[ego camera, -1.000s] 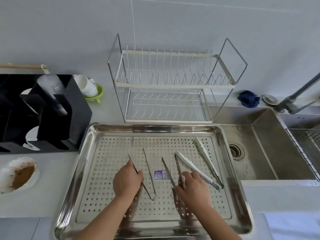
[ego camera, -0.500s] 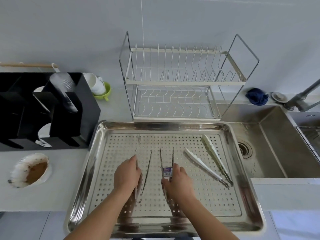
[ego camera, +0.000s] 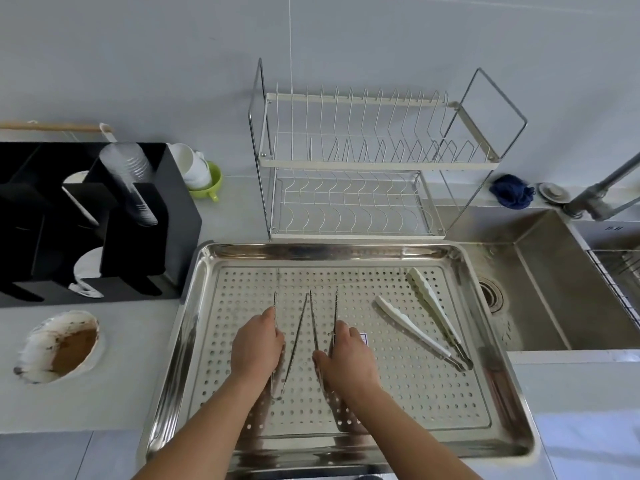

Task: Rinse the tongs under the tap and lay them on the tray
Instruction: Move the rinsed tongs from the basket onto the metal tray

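Note:
Two thin steel tongs lie side by side on the perforated steel tray (ego camera: 433, 403), tips pointing away from me. My left hand (ego camera: 256, 344) holds the left steel tongs (ego camera: 298, 327) with fingers curled over one arm. My right hand (ego camera: 346, 358) holds the right steel tongs (ego camera: 313, 317), fingers curled over them and covering a small label. White-tipped tongs (ego camera: 420, 323) lie untouched at the tray's right, arms spread. The tap (ego camera: 602, 188) stands at the far right above the sink (ego camera: 561, 289).
A wire dish rack (ego camera: 363, 161) stands behind the tray. A black organiser (ego camera: 86, 220) with cups sits to the left, white cups in a green bowl (ego camera: 204, 174) behind it. A dirty dish (ego camera: 59, 344) lies front left. A blue cloth (ego camera: 512, 194) lies by the tap.
Both steel tongs have been turned from slanted to nearly straight, lying parallel and close together. My hands shifted slightly with them. The view moved a little.

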{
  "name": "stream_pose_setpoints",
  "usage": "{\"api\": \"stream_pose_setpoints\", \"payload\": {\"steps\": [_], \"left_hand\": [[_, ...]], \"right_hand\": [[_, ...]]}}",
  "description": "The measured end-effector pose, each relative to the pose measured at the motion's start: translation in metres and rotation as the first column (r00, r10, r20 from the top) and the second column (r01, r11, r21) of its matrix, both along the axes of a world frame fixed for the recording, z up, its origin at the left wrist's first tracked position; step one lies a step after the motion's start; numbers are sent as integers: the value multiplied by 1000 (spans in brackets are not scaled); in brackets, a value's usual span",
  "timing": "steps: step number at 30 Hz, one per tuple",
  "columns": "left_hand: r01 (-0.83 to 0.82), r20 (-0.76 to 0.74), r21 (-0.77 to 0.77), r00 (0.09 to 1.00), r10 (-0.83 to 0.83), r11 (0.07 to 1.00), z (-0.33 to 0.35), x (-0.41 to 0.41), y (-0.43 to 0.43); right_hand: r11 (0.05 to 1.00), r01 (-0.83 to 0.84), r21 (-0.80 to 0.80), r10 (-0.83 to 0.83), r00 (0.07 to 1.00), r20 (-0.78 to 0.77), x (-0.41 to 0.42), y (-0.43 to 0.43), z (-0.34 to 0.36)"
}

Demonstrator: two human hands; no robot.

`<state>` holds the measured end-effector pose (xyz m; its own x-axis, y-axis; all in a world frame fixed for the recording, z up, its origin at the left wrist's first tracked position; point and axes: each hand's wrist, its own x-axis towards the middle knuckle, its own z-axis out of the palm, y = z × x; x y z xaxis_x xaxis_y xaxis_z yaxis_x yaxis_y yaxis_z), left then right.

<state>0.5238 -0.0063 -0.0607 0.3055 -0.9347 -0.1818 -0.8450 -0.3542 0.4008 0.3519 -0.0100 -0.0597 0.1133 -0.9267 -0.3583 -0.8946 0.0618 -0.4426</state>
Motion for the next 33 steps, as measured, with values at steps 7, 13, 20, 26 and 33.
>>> {"api": "stream_pose_setpoints", "payload": {"steps": [7,13,20,26,33], "left_hand": [[-49,-38,3,998,49,999,0,-2,2],[-62,-37,4,997,62,998,1,-3,3],[-86,-46,-12,995,85,996,4,-5,5],[-113,20,-2,993,113,994,7,-3,4],[-119,-19,-11,993,119,993,11,2,7]], "right_hand": [[1000,7,5,-7,1000,4,-1,3,1],[1000,6,18,-6,1000,22,-3,1,1],[1000,10,-5,-10,999,37,-6,-1,-2],[976,102,-193,-99,995,25,-55,-25,19],[979,102,-174,-157,926,-343,-158,-52,34]]}}
